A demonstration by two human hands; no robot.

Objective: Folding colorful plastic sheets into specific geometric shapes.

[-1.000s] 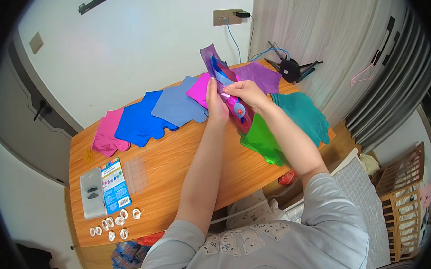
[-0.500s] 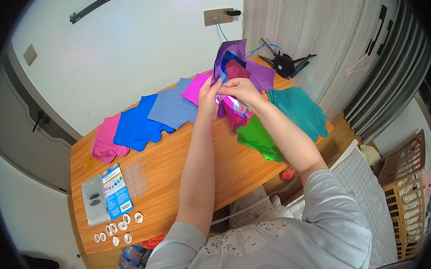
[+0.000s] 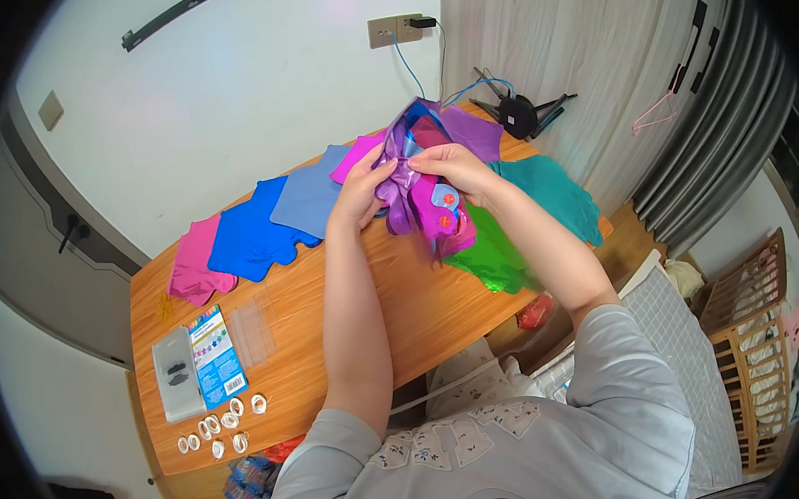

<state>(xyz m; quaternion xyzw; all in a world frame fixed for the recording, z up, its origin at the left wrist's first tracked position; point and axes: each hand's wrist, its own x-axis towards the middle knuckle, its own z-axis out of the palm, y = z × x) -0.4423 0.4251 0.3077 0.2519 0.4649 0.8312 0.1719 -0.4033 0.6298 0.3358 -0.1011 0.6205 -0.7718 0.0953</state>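
Above the far middle of the table, I hold a crumpled shiny purple foil balloon (image 3: 399, 211) in both hands. My left hand (image 3: 359, 194) is closed on its left side, thumb on top. From the right, my right hand (image 3: 457, 169) pinches it near the middle with thumb and fingertips. A magenta foil piece with a light-blue patch and red dots (image 3: 453, 239) hangs below my right hand, and blue and dark red foil shows above the fingers. Flat around them lie a green foil balloon (image 3: 490, 254), a teal one (image 3: 550, 196), and a lilac one (image 3: 473, 135).
Pink (image 3: 196, 256), blue (image 3: 259, 234) and grey-blue (image 3: 311, 200) foil balloons line the far left. A blue printed card (image 3: 221, 381), a clear pouch (image 3: 180, 401), clear straws (image 3: 254, 334) and several white ribbon rolls (image 3: 236, 407) lie near left. A black router (image 3: 517, 115) stands far right.
My hands have lowered slightly, and the left has moved left and turned more open across the foil. The purple foil's tall top has sunk, and more of it bunches below the fingers.
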